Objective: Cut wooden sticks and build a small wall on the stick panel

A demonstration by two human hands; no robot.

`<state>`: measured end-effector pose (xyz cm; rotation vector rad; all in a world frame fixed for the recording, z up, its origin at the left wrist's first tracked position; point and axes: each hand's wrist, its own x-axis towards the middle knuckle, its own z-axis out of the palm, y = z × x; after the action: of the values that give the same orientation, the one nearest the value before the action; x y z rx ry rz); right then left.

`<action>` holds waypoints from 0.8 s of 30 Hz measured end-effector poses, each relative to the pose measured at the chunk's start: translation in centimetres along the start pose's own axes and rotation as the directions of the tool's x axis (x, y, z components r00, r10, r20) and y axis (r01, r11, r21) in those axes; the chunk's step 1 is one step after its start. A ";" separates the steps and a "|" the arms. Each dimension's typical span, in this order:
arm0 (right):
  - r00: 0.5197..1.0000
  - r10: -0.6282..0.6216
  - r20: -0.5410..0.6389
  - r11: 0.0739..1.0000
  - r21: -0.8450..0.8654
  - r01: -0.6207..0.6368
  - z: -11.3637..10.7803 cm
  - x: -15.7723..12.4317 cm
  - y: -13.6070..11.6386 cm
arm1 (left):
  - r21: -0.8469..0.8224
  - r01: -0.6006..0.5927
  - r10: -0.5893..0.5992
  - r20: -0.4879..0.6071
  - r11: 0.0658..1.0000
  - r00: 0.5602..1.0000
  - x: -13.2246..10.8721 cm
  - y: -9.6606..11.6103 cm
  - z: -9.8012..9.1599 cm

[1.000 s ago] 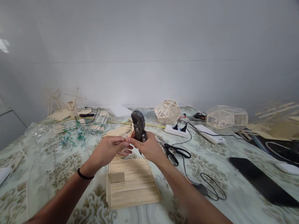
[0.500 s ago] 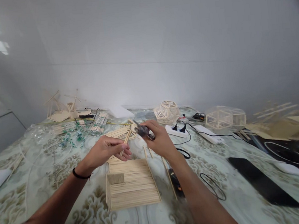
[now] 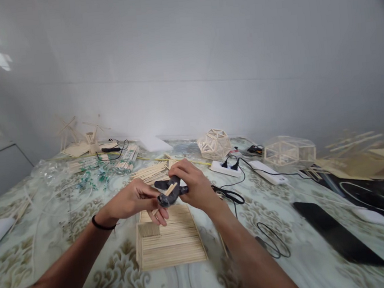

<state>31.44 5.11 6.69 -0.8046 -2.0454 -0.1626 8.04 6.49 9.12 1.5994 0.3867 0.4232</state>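
Note:
Pinched in the fingers of my left hand (image 3: 139, 201) are thin wooden sticks (image 3: 170, 189). My right hand (image 3: 196, 184) is closed on a black hand tool (image 3: 173, 196). Its dark parts lie around the stick ends, close to my left fingertips; its exact kind is not clear. Directly below both hands lies a flat panel of sticks laid side by side (image 3: 175, 247), with a small upright stick wall (image 3: 148, 229) at its left side. Loose sticks (image 3: 150, 173) lie just beyond my hands.
Stick frame models (image 3: 214, 144) stand along the wall, with another frame (image 3: 289, 150) farther right. A white power strip (image 3: 226, 168) and black cables (image 3: 232, 195) lie right of my hands. Bundled sticks (image 3: 127, 158) are at back left; a black slab (image 3: 338, 234) lies right.
My right hand has moved left and down, bringing the black tool against the sticks in my left hand. The left hand has barely moved. The black cable near my right wrist lies differently.

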 end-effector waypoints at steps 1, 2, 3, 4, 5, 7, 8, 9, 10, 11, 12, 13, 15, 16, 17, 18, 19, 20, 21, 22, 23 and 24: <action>1.000 0.007 -0.004 1.000 0.014 -0.007 0.1 0.0 0.0 | -0.008 -0.002 0.002 -0.005 1.000 1.000 0.0 0.0 0.0; 1.000 0.015 -0.013 0.999 0.032 -0.015 0.1 0.0 0.0 | -0.011 0.001 -0.001 -0.010 1.000 1.000 0.0 0.0 0.0; 0.999 0.023 -0.028 0.998 0.052 -0.021 0.1 0.0 0.0 | -0.014 0.009 -0.009 -0.012 1.000 1.000 0.0 0.1 0.0; 0.999 0.028 -0.043 0.997 0.070 -0.025 0.0 0.0 0.0 | -0.020 0.023 -0.023 -0.006 1.000 1.000 0.0 0.1 0.1; 0.998 0.028 -0.055 0.996 0.084 -0.023 -0.1 0.0 -0.1 | -0.028 0.038 -0.038 0.004 0.999 0.999 0.0 0.2 0.1; 0.998 0.016 -0.065 0.995 0.094 -0.010 -0.3 0.1 -0.2 | -0.043 0.059 -0.057 0.039 0.997 0.998 0.1 0.3 0.1; 0.998 0.008 -0.062 0.996 0.092 -0.002 -0.4 0.1 -0.3 | -0.047 0.062 -0.059 0.057 0.997 0.997 0.1 0.2 0.1; 0.998 -0.002 -0.057 0.996 0.086 0.007 -0.4 0.2 -0.4 | -0.047 0.060 -0.057 0.071 0.997 0.996 0.0 0.2 0.0; 0.998 -0.011 -0.054 0.997 0.079 0.015 -0.5 0.2 -0.5 | -0.043 0.056 -0.053 0.079 0.997 0.995 0.0 0.1 0.0; 0.999 -0.017 -0.051 0.997 0.069 0.021 -0.5 0.2 -0.5 | -0.040 0.051 -0.048 0.082 0.998 0.995 0.0 0.0 -0.1; 0.999 -0.021 -0.050 0.998 0.058 0.024 -0.4 0.2 -0.5 | -0.036 0.049 -0.046 0.084 0.998 0.995 0.0 -0.1 -0.2; 0.998 -0.021 -0.052 0.999 0.041 0.023 -0.4 0.2 -0.5 | -0.029 0.048 -0.045 0.082 0.998 0.996 0.0 -0.2 -0.3; 0.999 0.001 -0.049 1.000 -0.009 -0.001 -0.1 -0.1 -0.2 | -0.010 0.053 -0.052 0.076 0.999 0.996 0.0 -0.4 -0.5; 0.999 0.025 -0.041 0.999 -0.035 -0.027 0.1 -0.3 0.0 | -0.004 0.055 -0.055 0.067 0.998 0.996 -0.1 -0.4 -0.6; 0.997 0.064 -0.034 0.996 -0.056 -0.066 0.2 -0.5 0.2 | 0.001 0.058 -0.058 0.054 0.998 0.997 -0.1 -0.5 -0.8; 0.992 0.123 -0.030 0.990 -0.068 -0.124 0.4 -0.7 0.5 | 0.010 0.060 -0.061 0.034 0.998 0.998 -0.1 -0.5 -1.0; 0.981 0.193 -0.028 0.978 -0.074 -0.194 0.6 -0.9 0.8 | 0.026 0.063 -0.063 0.008 0.998 0.998 0.0 -0.5 -1.3; 0.964 0.264 -0.031 0.961 -0.076 -0.266 0.8 -1.0 1.0 | 0.058 0.070 -0.069 -0.024 0.996 0.997 0.0 -0.5 -1.6; 0.943 0.329 -0.040 0.940 -0.078 -0.332 0.9 -1.1 1.2 | 0.111 0.085 -0.078 -0.066 0.990 0.995 0.1 -0.6 -2.0; 0.923 0.382 -0.057 0.919 -0.082 -0.385 0.9 -1.2 1.4 | 0.196 0.114 -0.092 -0.120 0.974 0.989 0.3 -0.7 -2.4; 0.906 0.416 -0.077 0.902 -0.088 -0.422 0.8 -1.2 1.6 | 0.293 0.156 -0.105 -0.181 0.943 0.978 0.4 -1.0 -2.8; 0.894 0.438 -0.097 0.890 -0.090 -0.446 0.7 -1.2 1.7 | 0.385 0.203 -0.114 -0.241 0.901 0.964 0.6 -1.5 -3.2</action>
<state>32.39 6.11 5.05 -1.2936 -1.7424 -0.0458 7.01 9.67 7.86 1.9140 0.8078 0.4060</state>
